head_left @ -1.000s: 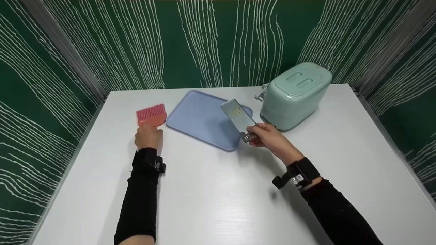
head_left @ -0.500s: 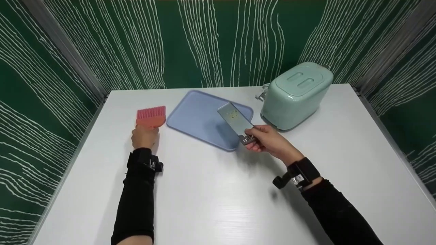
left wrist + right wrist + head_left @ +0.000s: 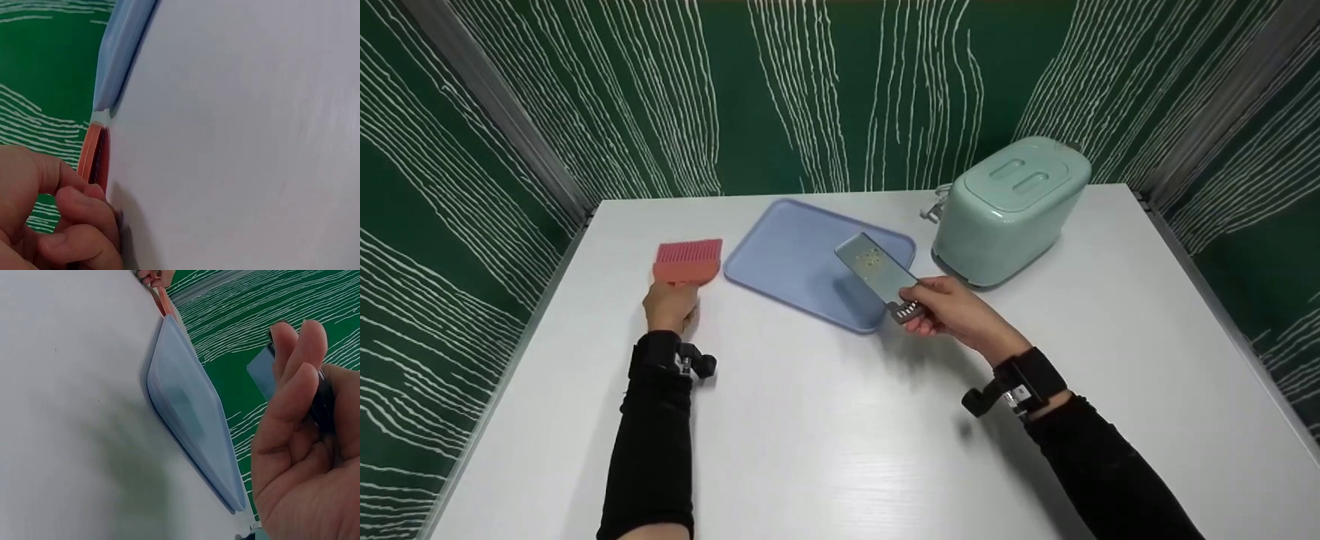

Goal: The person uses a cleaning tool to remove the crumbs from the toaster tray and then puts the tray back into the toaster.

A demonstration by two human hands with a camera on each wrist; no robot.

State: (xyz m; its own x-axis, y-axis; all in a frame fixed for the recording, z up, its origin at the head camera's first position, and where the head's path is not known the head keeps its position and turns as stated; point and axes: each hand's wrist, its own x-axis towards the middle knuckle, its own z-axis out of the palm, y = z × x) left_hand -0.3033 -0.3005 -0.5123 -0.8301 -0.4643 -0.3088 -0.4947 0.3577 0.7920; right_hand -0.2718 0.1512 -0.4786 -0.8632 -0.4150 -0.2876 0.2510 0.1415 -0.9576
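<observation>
The left grip (image 3: 669,306) is holding a coral bristled brush (image 3: 688,264), the right grip (image 3: 954,309) pinching a flat silvery metal plate (image 3: 888,280), any five-o'clock tilt risking spilling its yellowish specks (image 3: 871,259).

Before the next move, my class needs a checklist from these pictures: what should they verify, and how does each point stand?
1. Left grip holds the brush: ok.
2. Right grip pinches the flat silver plate near one end: ok.
3. Far end of the plate over the blue tray: ok, the head view shows it in front of the tray's surface.
4. Plate free of yellow specks: not ok, several show on it.
5. Brush at the plate: not ok, it is left of the tray, apart from the plate.
6. Brush lifted clear of the table: cannot tell.
</observation>
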